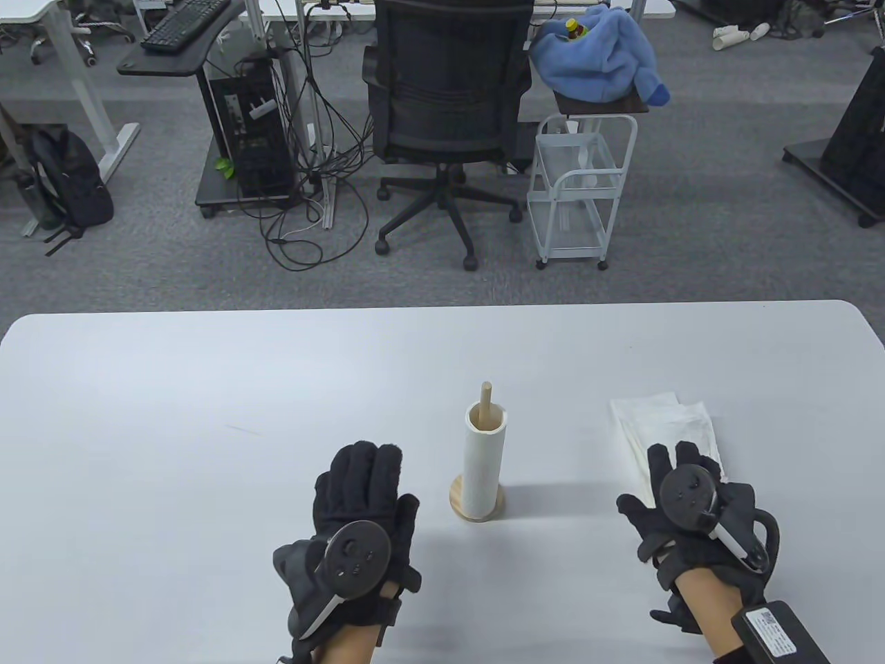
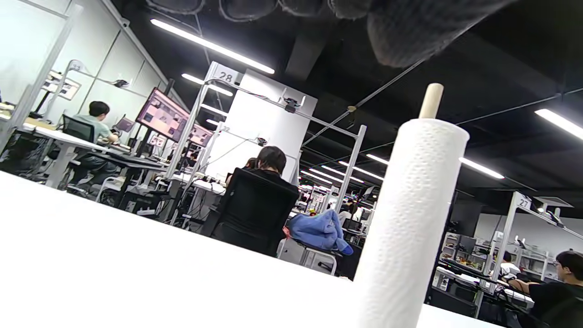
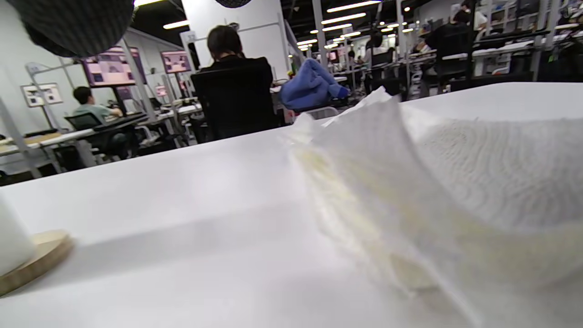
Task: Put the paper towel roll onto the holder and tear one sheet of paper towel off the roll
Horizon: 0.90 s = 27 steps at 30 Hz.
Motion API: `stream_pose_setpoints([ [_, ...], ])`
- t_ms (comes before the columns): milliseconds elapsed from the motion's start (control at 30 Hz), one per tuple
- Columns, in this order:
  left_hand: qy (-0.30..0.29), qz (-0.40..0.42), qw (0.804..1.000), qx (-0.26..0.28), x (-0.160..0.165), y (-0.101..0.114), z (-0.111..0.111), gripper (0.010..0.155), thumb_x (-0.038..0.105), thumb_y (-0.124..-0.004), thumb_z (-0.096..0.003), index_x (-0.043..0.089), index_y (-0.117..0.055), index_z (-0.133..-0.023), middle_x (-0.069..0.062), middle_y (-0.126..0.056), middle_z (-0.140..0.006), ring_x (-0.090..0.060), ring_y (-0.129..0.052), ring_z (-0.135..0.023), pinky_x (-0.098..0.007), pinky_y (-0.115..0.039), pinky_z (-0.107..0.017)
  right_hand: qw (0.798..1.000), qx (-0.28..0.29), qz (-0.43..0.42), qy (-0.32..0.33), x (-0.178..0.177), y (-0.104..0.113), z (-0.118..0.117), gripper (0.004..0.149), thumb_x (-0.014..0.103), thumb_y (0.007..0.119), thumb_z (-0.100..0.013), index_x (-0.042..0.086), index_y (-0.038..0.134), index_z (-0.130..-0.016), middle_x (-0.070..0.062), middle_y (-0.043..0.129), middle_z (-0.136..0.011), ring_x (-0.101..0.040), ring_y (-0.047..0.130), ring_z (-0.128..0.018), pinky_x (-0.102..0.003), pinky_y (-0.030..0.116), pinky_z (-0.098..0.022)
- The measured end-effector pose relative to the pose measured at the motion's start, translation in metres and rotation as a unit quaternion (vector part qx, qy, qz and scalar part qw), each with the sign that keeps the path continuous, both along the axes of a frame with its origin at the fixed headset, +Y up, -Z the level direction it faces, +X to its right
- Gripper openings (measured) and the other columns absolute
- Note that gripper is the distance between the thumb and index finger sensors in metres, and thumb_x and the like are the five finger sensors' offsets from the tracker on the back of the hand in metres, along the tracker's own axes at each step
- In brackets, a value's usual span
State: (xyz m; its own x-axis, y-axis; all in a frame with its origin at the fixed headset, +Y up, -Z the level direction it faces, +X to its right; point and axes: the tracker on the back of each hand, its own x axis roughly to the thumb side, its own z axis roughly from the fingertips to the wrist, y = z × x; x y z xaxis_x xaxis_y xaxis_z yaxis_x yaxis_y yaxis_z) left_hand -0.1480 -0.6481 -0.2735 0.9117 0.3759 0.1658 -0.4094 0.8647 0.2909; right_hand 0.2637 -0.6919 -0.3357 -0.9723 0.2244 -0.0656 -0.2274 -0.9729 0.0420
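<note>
A thin white paper towel roll [image 1: 483,465] stands upright on the wooden holder [image 1: 459,499], with the dowel tip [image 1: 487,396] poking out of its core. One torn sheet [image 1: 664,422] lies loosely folded on the table to the right. My left hand [image 1: 361,484] lies flat on the table just left of the roll, fingers straight, holding nothing. My right hand [image 1: 674,481] rests with spread fingers on the sheet's near edge. The left wrist view shows the roll [image 2: 410,218] and dowel [image 2: 431,100] close up. In the right wrist view the sheet [image 3: 455,182] rises crumpled beside the holder base [image 3: 32,259].
The white table [image 1: 207,415] ends at a rounded far edge. Beyond it stand an office chair [image 1: 446,104], a white wire cart [image 1: 581,187] with a blue garment [image 1: 601,55] above it, and desks with cables. People sit at distant desks.
</note>
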Motion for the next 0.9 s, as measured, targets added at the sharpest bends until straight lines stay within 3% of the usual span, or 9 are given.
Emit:
stream_pose_setpoints([
  [167, -0.007, -0.004, 1.0, -0.023, -0.004, -0.011, 0.015, 0.069, 0.045, -0.071, -0.0514, 0.033, -0.034, -0.108, 0.0, -0.029, -0.113, -0.036, -0.039, -0.109, -0.063, -0.04, -0.078, 0.998, 0.045, -0.021, 0.027, -0.012, -0.006, 0.021, 0.081, 0.067, 0.063, -0.048, 0.034, 0.021, -0.109, -0.014, 0.015, -0.116, -0.048, 0.025, -0.107, -0.063, 0.035, -0.075],
  [300, 0.001, -0.01, 1.0, -0.029, -0.007, -0.023, 0.021, 0.069, 0.047, -0.071, -0.0512, 0.033, -0.033, -0.108, 0.0, -0.028, -0.114, -0.036, -0.038, -0.11, -0.063, -0.039, -0.078, 0.997, 0.039, -0.059, 0.041, -0.02, -0.017, 0.035, 0.08, 0.067, 0.063, -0.049, 0.033, 0.023, -0.109, -0.015, 0.016, -0.116, -0.048, 0.026, -0.107, -0.064, 0.035, -0.075],
  [400, 0.006, -0.003, 1.0, -0.027, -0.009, -0.035, 0.02, 0.069, 0.046, -0.071, -0.0509, 0.032, -0.035, -0.108, 0.0, -0.029, -0.113, -0.037, -0.038, -0.109, -0.064, -0.039, -0.078, 0.997, 0.034, -0.055, 0.046, -0.023, -0.024, 0.037, 0.079, 0.066, 0.063, -0.048, 0.033, 0.024, -0.109, -0.015, 0.016, -0.115, -0.048, 0.027, -0.107, -0.063, 0.035, -0.075],
  [567, 0.008, -0.021, 0.997, -0.069, -0.017, -0.052, 0.012, 0.068, 0.046, -0.07, -0.0506, 0.032, -0.035, -0.107, -0.001, -0.031, -0.112, -0.038, -0.039, -0.108, -0.064, -0.04, -0.076, 0.996, 0.031, -0.061, 0.051, -0.022, -0.031, 0.036, 0.078, 0.064, 0.064, -0.047, 0.033, 0.027, -0.108, -0.014, 0.019, -0.115, -0.047, 0.029, -0.106, -0.063, 0.036, -0.075],
  [667, 0.004, 0.009, 0.996, -0.091, -0.019, -0.059, 0.009, 0.067, 0.045, -0.071, -0.0504, 0.031, -0.038, -0.107, -0.003, -0.032, -0.112, -0.039, -0.039, -0.107, -0.065, -0.039, -0.076, 0.995, 0.022, -0.081, 0.055, -0.021, -0.034, 0.035, 0.077, 0.063, 0.066, -0.046, 0.033, 0.03, -0.107, -0.014, 0.02, -0.115, -0.047, 0.029, -0.106, -0.062, 0.036, -0.074],
  [900, -0.001, -0.009, 0.993, -0.118, -0.015, -0.065, 0.009, 0.067, 0.045, -0.071, -0.0503, 0.03, -0.038, -0.107, -0.003, -0.032, -0.112, -0.039, -0.04, -0.107, -0.064, -0.039, -0.075, 0.993, 0.022, -0.097, 0.059, -0.02, -0.034, 0.037, 0.076, 0.062, 0.066, -0.046, 0.033, 0.031, -0.107, -0.014, 0.021, -0.114, -0.047, 0.03, -0.106, -0.062, 0.037, -0.074],
])
